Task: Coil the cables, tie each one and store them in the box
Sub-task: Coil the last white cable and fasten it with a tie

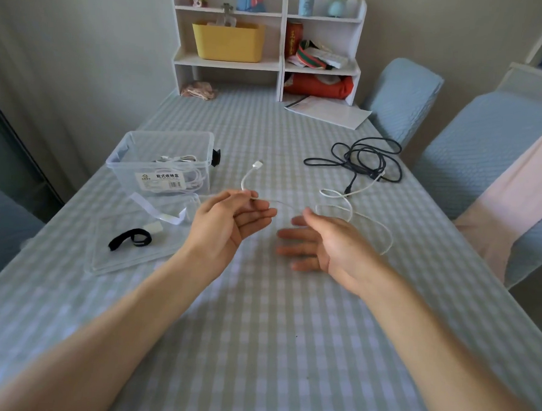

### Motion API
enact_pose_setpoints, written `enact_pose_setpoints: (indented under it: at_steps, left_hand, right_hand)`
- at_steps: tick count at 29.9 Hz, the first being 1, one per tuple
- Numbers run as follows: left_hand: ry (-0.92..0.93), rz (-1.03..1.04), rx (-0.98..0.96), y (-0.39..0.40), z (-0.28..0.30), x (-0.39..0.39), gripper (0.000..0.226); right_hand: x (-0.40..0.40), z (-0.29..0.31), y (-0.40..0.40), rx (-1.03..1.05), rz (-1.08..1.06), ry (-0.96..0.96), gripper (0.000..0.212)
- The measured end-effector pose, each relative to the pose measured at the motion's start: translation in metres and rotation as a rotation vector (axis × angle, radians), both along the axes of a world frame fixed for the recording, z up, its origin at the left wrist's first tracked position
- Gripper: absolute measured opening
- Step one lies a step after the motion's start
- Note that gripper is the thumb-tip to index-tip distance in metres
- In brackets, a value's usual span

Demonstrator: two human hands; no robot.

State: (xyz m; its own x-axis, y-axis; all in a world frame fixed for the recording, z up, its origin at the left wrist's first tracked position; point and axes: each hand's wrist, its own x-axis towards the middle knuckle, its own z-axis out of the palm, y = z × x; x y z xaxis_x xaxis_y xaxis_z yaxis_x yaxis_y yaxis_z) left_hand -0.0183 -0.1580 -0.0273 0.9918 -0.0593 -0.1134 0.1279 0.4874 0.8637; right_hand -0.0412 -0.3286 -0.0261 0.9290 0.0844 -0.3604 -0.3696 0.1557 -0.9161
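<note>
Seen from the head camera, looking down along two bare forearms over a checked table (257, 330). Left hand (231, 222) palm up, fingers (256, 212) loosely extended, thumb pinching a white cable (342, 196) near one end; short end with plug (257, 165) arching up beyond the hand. Rest of white cable trailing right across the table in loose loops, not coiled. Right hand (318, 242) palm up just beside it, fingers spread and relaxed, blurred, grasping nothing; thumb close to the cable, contact unclear. Clear box (162, 162) to the left, open, white cables already inside. Lid (129, 254) lying flat in front of the box, black strap (130, 238) on it. Black cable (363, 163) tangled farther right. White shelf (265, 41) at the far end of the table, yellow bin (228, 41) on it. Blue chairs (486, 147) along the right side.
</note>
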Motion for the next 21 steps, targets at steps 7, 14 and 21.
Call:
enact_pose_setpoints:
  at_steps: [7,14,21]
  left_hand:
    - [-0.006,-0.165,0.387,-0.007,-0.003,-0.008,0.027]
    - [-0.109,-0.032,0.989,-0.003,-0.007,-0.007,0.022]
    - [-0.322,0.076,1.318,0.006,-0.010,-0.004,0.020]
  right_hand:
    - [0.009,-0.008,-0.011,0.105,-0.256,-0.166,0.014]
    - [0.004,-0.020,-0.011,-0.809,-0.243,-0.571,0.026]
    - [0.004,-0.020,-0.014,-1.074,-0.163,-0.811,0.009]
